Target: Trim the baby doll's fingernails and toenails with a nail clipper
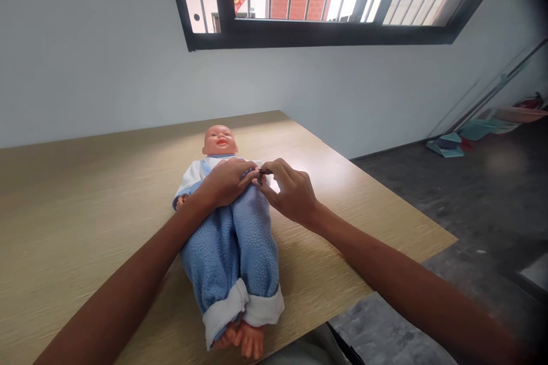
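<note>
A baby doll (254,228) in a blue fleece outfit with white cuffs lies on its back on the wooden table (107,199), head away from me and bare feet near the front edge. My left hand (231,181) rests across the doll's belly, its fingers closed around the doll's hand at the blue sleeve cuff. Pinched between the thumb and fingers of my right hand (293,191) is a small dark nail clipper (262,174), right at the doll's fingers. My own fingers hide most of the doll's hand, and whether the clipper's jaws touch it I cannot tell.
Behind the table is a pale wall (107,68) with a dark-framed, barred window (299,37). The table's right edge drops to a dark floor (398,182). Dustpans (447,145) and basins (492,125) stand along the wall at the far right.
</note>
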`<state>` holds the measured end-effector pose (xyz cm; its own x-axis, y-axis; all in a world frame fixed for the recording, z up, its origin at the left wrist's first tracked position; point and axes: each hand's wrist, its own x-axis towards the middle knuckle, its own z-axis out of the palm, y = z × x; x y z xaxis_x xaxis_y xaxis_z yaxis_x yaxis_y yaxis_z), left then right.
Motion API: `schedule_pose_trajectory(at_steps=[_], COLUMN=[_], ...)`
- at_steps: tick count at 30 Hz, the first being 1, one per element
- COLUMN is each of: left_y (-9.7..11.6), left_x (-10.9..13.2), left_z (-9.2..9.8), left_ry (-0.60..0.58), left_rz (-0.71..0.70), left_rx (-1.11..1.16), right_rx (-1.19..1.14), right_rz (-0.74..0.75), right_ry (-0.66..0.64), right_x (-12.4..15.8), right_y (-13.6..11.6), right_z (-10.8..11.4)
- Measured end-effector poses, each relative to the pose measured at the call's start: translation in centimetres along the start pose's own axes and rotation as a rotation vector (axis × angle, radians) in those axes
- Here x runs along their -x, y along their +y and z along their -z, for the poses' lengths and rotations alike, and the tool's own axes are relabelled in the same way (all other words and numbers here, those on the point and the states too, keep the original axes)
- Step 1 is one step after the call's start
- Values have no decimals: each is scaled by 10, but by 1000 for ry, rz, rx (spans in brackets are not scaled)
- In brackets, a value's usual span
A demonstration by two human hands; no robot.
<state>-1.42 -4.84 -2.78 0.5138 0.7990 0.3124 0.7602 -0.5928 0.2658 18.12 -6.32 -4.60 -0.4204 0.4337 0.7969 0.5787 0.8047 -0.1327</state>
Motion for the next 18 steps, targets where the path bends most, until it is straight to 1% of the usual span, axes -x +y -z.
schedule_pose_trajectory(at_steps=[3,10,18], left_y=[0,-3,-4], left_x=[0,-1,-1], left_z=[0,-1,-1], left_ry=[3,-4,-11], left_rz=[0,-16,-21], left_rx=[-3,13,3], right_rx=[-23,-165,-216], right_rz=[-41,-162,-219], right_ry=[-10,-36,-71], right_x=[-1,-5,-12], right_y=[0,4,-6], right_z=[-1,0,3])
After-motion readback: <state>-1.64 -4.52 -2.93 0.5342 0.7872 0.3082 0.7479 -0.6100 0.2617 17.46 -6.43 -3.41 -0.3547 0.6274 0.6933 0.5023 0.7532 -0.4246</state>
